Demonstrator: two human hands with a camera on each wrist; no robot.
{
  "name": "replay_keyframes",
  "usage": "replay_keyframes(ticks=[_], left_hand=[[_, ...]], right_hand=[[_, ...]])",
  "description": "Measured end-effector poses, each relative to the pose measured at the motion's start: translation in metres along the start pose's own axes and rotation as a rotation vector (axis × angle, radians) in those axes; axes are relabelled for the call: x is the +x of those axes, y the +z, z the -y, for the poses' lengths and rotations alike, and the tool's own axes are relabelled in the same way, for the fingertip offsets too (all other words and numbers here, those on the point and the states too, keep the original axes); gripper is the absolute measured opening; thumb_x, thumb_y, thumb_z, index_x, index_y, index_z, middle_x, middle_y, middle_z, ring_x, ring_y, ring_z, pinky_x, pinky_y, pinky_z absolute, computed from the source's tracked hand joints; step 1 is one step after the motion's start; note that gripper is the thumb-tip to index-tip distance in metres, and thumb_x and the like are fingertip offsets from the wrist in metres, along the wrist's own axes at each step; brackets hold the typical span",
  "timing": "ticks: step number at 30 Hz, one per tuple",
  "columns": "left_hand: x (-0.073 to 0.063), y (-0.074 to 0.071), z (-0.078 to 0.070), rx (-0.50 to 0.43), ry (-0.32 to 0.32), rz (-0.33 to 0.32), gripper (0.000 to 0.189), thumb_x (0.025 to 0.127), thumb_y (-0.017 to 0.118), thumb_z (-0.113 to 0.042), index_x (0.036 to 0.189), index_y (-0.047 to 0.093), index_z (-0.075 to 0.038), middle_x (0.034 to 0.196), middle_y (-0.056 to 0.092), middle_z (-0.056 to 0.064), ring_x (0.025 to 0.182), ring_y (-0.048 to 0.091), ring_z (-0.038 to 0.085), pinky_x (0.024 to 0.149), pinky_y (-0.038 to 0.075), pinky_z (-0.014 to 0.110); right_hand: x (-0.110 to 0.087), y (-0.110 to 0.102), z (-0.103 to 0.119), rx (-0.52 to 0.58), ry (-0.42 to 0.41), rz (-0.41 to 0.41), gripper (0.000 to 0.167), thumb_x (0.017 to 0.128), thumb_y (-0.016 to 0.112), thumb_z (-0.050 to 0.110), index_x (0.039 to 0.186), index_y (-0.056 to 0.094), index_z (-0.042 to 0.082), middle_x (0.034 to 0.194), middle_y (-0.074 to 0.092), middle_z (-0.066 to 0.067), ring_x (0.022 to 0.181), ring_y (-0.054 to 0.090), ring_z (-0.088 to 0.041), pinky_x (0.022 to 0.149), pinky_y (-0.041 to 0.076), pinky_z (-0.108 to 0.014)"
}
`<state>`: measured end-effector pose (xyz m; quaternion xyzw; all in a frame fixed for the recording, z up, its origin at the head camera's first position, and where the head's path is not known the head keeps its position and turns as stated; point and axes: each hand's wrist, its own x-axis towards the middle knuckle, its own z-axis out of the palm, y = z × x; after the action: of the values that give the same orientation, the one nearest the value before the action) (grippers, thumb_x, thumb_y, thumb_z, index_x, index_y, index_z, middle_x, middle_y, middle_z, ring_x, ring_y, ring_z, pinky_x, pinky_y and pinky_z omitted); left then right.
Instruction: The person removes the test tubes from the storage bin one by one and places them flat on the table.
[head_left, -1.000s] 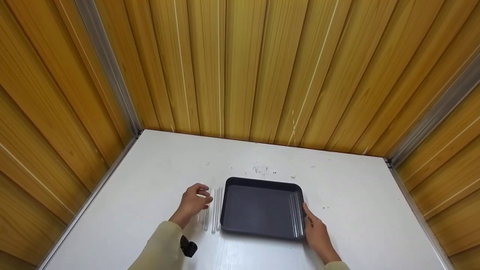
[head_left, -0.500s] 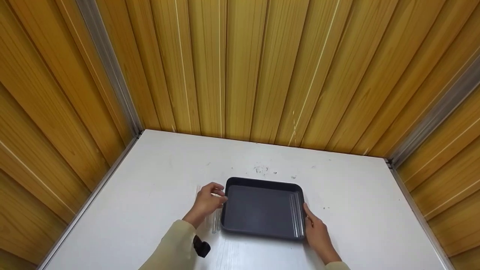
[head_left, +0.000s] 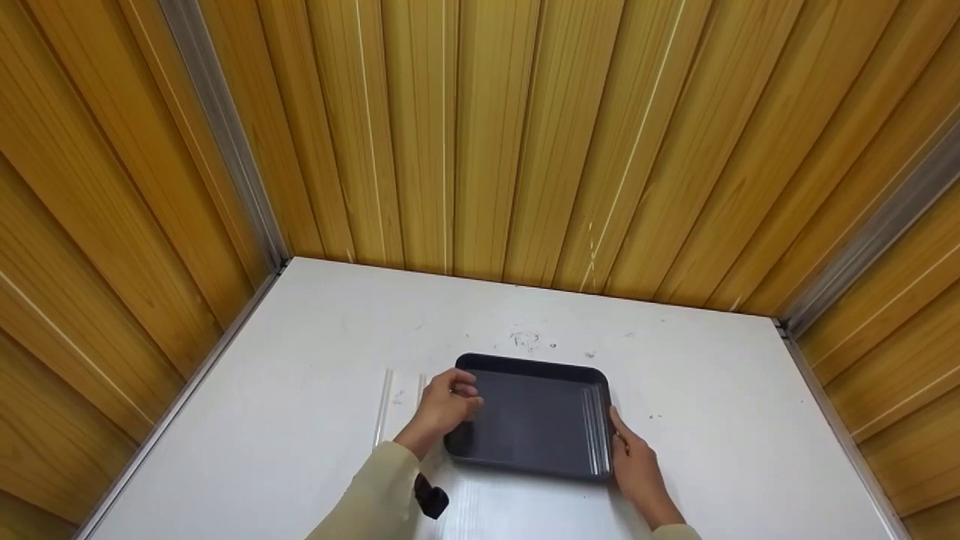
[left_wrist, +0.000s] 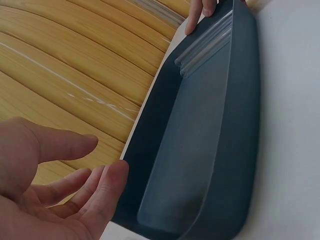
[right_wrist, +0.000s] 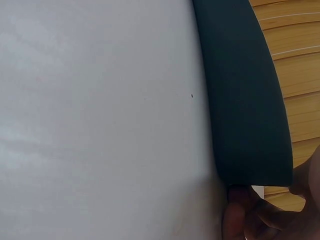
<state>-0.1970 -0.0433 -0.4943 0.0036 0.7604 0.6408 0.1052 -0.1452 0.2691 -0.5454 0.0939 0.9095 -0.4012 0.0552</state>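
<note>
A dark shallow rectangular tray (head_left: 525, 420) sits on the white table. Several slim clear tubes (left_wrist: 207, 47) lie side by side along its right wall inside. My left hand (head_left: 446, 405) is over the tray's left rim; thumb and fingertips are apart, with nothing between them in the left wrist view. Left of that hand, a clear tube (head_left: 383, 409) lies on the table, and another clear tube (head_left: 421, 386) is partly hidden behind the hand. My right hand (head_left: 636, 469) holds the tray's right side, thumb near the rim and fingers low against the outer wall.
The white table (head_left: 330, 330) carries small dark marks behind the tray. Yellow wood-patterned walls (head_left: 480, 150) enclose it at the back and both sides, with metal posts at the corners. A black device (head_left: 431, 496) is strapped at the left sleeve.
My left hand has moved right, from above the tubes on the table to over the tray's left rim. The right hand and tray stay in place.
</note>
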Motion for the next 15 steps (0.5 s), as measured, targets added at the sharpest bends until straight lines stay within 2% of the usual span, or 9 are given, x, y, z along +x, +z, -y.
replay_keyframes(ticks=[15], left_hand=[[0.001, 0.033, -0.002, -0.031, -0.007, 0.036, 0.032, 0.08, 0.069, 0.002, 0.11, 0.058, 0.0, 0.096, 0.063, 0.011, 0.077, 0.063, 0.014, 0.068, 0.058, 0.03]], right_hand=[[0.0, 0.0, -0.001, 0.01, 0.001, -0.005, 0.051, 0.104, 0.029, 0.011, 0.154, 0.022, 0.018, 0.156, 0.024, -0.018, 0.144, 0.025, -0.037, 0.116, 0.024, -0.053]])
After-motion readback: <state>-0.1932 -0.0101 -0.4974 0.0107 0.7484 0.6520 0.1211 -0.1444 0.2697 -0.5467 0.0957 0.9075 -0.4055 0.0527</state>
